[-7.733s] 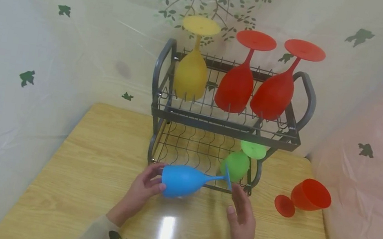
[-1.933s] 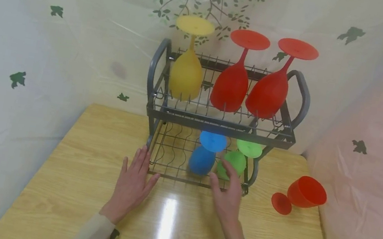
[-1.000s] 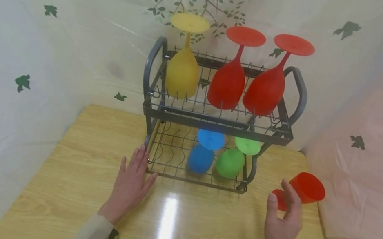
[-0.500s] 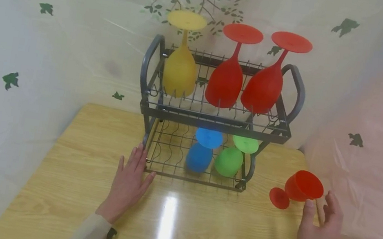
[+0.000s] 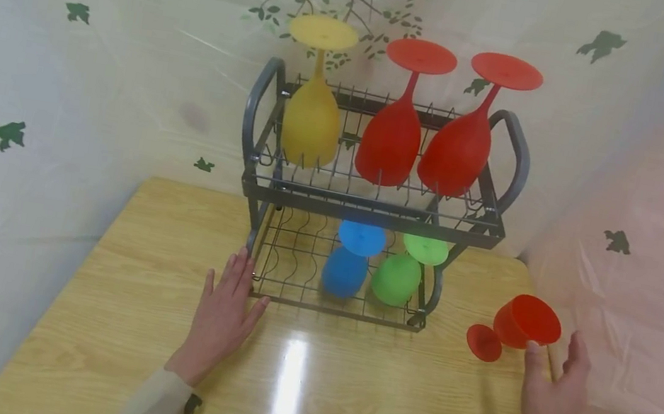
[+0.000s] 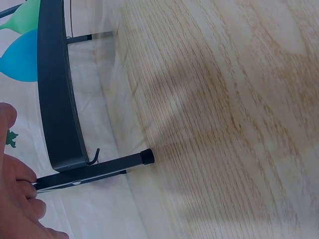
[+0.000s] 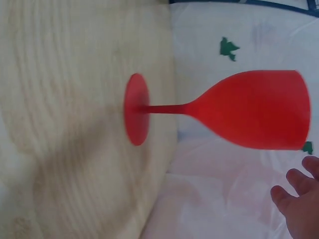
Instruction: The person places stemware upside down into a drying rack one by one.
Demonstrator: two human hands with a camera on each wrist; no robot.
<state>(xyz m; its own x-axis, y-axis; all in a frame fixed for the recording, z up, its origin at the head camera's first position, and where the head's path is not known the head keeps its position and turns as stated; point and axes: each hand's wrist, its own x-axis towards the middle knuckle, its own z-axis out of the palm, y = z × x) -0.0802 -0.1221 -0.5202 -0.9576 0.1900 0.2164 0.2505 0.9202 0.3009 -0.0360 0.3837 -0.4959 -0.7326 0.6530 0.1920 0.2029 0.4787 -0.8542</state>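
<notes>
A red wine glass (image 5: pixel 506 326) stands upright on the table at the right; the right wrist view shows it (image 7: pixel 254 109) from the side. My right hand (image 5: pixel 553 405) is beside its bowl, thumb and fingers spread and holding nothing. In the right wrist view, the fingertips (image 7: pixel 283 195) sit just off the rim. My left hand (image 5: pixel 220 319) rests its straight fingers against the left front corner of a dark two-tier dish rack (image 5: pixel 370 211). On the lower tier, a blue wine glass (image 5: pixel 344 273) and a green wine glass (image 5: pixel 396 281) are upside down.
Upside down on the upper tier are a yellow wine glass (image 5: pixel 312 125) and two red ones, the middle red glass (image 5: pixel 389 144) and the right red glass (image 5: pixel 457 154). A patterned cloth (image 5: pixel 644 318) hangs close to the table's right edge.
The blue wine glass, earlier held in my left hand, is now upside down on the lower tier. My left hand went to the rack's corner; my right moved right to the standing red wine glass.
</notes>
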